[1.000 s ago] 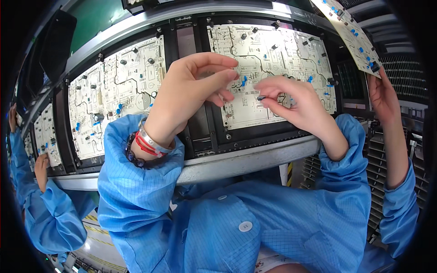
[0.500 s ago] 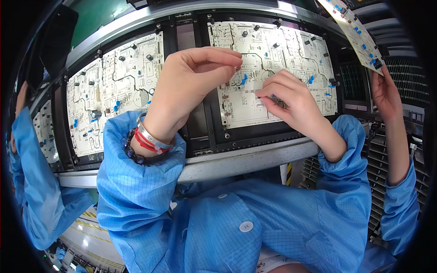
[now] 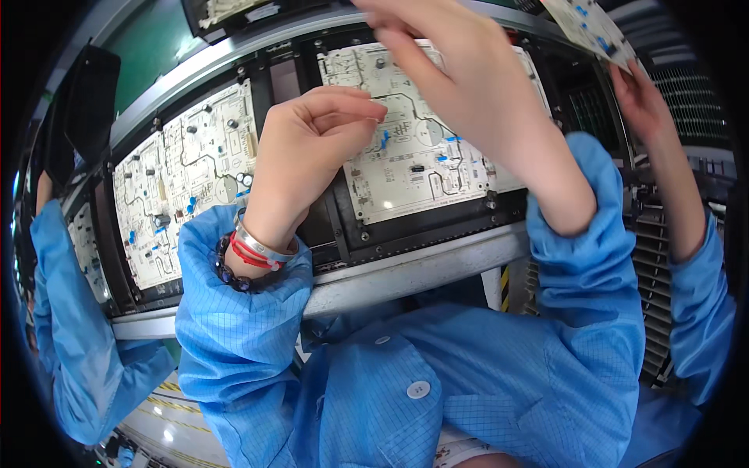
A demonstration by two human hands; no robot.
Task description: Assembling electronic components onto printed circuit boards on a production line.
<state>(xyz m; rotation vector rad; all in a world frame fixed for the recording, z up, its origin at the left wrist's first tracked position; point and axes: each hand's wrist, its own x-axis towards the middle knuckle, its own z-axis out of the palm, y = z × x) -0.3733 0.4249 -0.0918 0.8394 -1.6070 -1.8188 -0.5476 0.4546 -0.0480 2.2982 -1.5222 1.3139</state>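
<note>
My left hand [image 3: 316,144] hovers over the left side of a pale circuit board [image 3: 402,195], thumb and fingers pinched together. Whatever the fingertips hold is too small to make out. Beneath them, blue parts [image 3: 385,140] stand on the board. A small black component [image 3: 417,168] sits lower on the same board. My right hand [image 3: 484,93] stretches across the board's upper right toward the far rail. Its fingers are smeared by motion and partly cut off by the top edge, and it covers much of the board.
Left of it, a second populated circuit board [image 3: 183,168] lies in a black frame. A metal rail [image 3: 413,269] runs along the near edge. At right, another person's hand [image 3: 644,101] holds a circuit board [image 3: 585,31]. Another worker's blue sleeve [image 3: 74,312] is at far left.
My right hand has left the board's lower middle and swung up and away, uncovering the black component there. My left hand keeps its pinch. The whole view has shifted slightly.
</note>
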